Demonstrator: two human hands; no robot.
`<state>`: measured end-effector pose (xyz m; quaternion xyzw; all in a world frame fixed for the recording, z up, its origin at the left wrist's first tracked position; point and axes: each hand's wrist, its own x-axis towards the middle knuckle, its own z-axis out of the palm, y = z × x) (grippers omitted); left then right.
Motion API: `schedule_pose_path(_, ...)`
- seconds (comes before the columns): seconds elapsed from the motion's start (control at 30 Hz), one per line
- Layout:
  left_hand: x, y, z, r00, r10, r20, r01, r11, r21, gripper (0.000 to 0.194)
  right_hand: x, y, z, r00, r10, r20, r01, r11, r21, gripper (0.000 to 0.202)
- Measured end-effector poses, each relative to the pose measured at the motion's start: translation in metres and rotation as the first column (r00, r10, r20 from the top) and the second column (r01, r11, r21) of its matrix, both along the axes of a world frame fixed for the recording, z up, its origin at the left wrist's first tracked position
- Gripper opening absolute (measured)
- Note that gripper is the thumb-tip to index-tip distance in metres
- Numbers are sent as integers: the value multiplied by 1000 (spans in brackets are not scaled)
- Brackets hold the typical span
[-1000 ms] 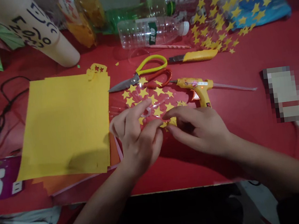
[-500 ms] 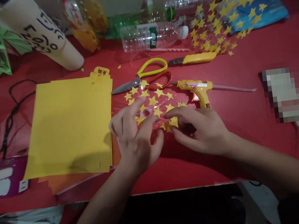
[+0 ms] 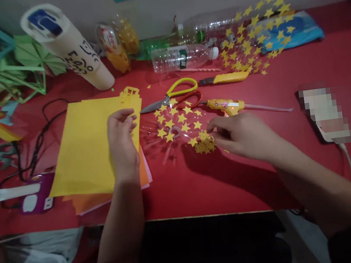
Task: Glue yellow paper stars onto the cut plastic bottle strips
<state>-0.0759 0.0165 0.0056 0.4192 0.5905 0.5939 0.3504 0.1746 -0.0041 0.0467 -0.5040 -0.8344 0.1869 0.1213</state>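
Note:
My left hand (image 3: 123,144) is raised over the right part of a stack of yellow paper (image 3: 84,147). Its fingers are loosely bent and apart, and nothing shows in them. Beside a small pile of yellow paper stars (image 3: 205,145), my right hand (image 3: 243,138) has its thumb and index finger curved with a gap between the tips. I see nothing held there. Between the hands lies a cut clear plastic bottle piece (image 3: 174,130), its strips spread outward, with several yellow stars on its upper and right strips. The lower left strips are bare.
Behind are scissors (image 3: 186,86), a utility knife (image 3: 231,77) and a hot glue gun (image 3: 225,105). Clear bottles (image 3: 169,59), a star-covered plastic piece (image 3: 248,48) and a white tumbler (image 3: 85,59) stand or lie farther back. A phone (image 3: 325,113) lies at right.
My left hand has moved left, off the plastic piece and over the yellow paper. My right hand has shifted slightly right, uncovering the star pile. The camera view has shifted.

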Motion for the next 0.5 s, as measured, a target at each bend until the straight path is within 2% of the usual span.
schedule_pose_path(0.07,-3,8,-10,986,-74,148,93,988,-126,12,-2,3,-4,999,29,46,-25,996,-84,13)
schedule_pose_path(0.13,-4,13,-17,970,-113,216,158,966,-204,10,-5,3,-9,998,58,37,-52,988,-142,12)
schedule_pose_path(0.27,-11,19,-21,988,-25,155,58,976,-212,7,-8,4,-18,998,61,8,-58,982,-180,11)
schedule_pose_path(0.37,-18,22,-19,985,12,173,27,975,-223,13,-6,8,-24,998,-25,-52,14,978,-210,9)
schedule_pose_path(0.47,-17,21,-17,976,-85,200,142,946,-292,22,-6,14,-33,971,-167,-174,115,954,-277,6)
schedule_pose_path(0.5,-15,21,-17,972,-119,203,181,929,-322,25,-8,16,-35,958,-199,-206,134,947,-292,11)
